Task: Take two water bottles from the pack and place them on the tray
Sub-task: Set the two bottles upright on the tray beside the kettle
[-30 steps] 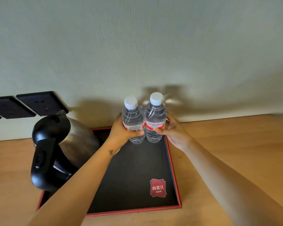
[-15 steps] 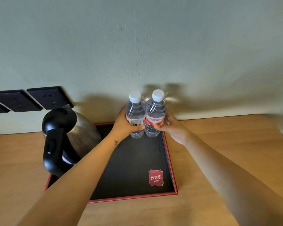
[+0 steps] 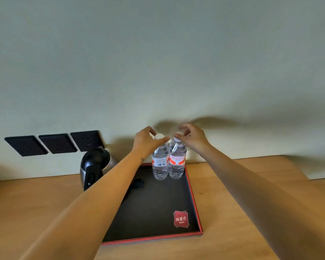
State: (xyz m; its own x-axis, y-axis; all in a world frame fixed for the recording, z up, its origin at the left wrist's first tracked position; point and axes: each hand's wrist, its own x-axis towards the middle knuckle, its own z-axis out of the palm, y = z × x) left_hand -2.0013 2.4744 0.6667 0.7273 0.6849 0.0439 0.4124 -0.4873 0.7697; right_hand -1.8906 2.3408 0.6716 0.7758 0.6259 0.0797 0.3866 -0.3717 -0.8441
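Bottles (image 3: 168, 166), clear, white-capped, upright together at tray (image 3: 193, 199) far corner; left hand (image 3: 146, 140), right hand (image 3: 192, 136) each pinching a cap.

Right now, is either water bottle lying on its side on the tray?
No, the left bottle and the right bottle both stand upright side by side at the far right corner of the tray.
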